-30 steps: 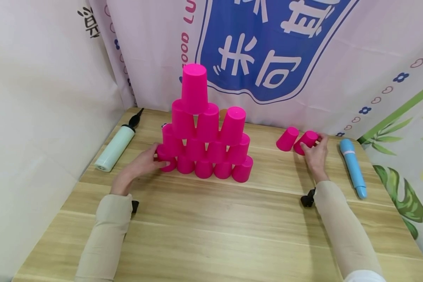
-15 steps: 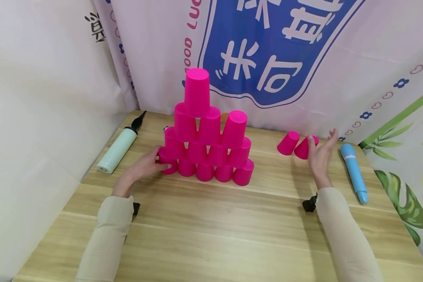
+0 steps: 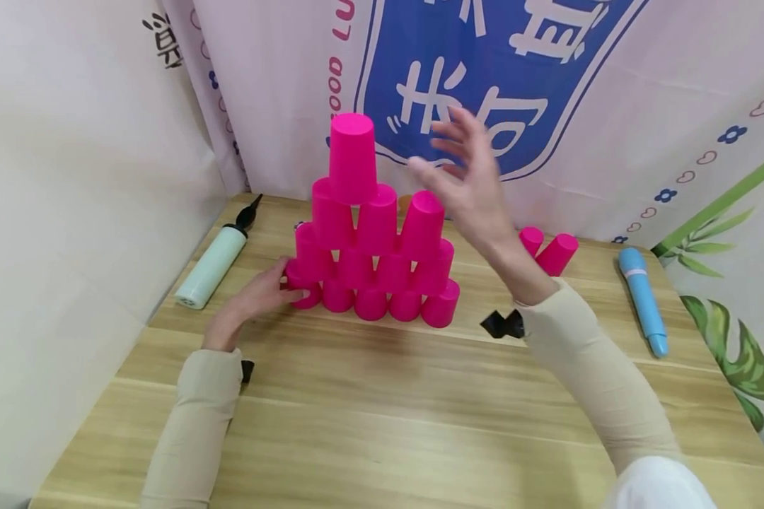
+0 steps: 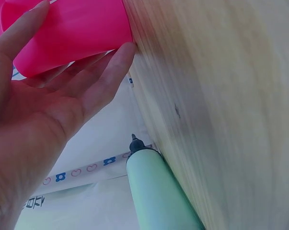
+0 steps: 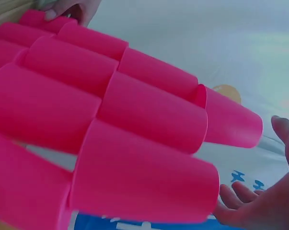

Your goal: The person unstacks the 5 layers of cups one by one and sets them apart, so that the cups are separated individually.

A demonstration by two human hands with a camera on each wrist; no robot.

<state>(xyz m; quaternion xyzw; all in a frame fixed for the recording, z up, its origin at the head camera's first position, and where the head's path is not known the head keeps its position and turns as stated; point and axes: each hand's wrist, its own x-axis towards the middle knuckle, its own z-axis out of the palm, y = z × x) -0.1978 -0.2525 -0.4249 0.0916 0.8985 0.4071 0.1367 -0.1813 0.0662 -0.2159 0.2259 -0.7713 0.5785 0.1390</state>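
Upside-down pink cups stand in a tiered pyramid (image 3: 371,272) on the wooden table. Its third tier has three cups, and a single top cup (image 3: 353,159) sits over the left two of them. My left hand (image 3: 261,293) holds the bottom tier's leftmost cup (image 4: 77,33), thumb on one side and fingers along the other. My right hand (image 3: 474,184), blurred and holding nothing, is raised beside the top cup with its fingers spread. In the right wrist view, the fingers (image 5: 237,196) appear close to the third tier's right-hand cup (image 5: 149,172).
Two more pink cups (image 3: 559,254) stand at the back right, partly behind the right forearm. A light-green hand pump (image 3: 211,267) lies at the left, and a blue tube-shaped object (image 3: 643,300) at the right. A printed curtain (image 3: 280,92) hangs behind the table (image 3: 382,424).
My right hand has let go of the right-hand loose cup and swung left and up to the pyramid's upper right. My left hand stays on its cup.
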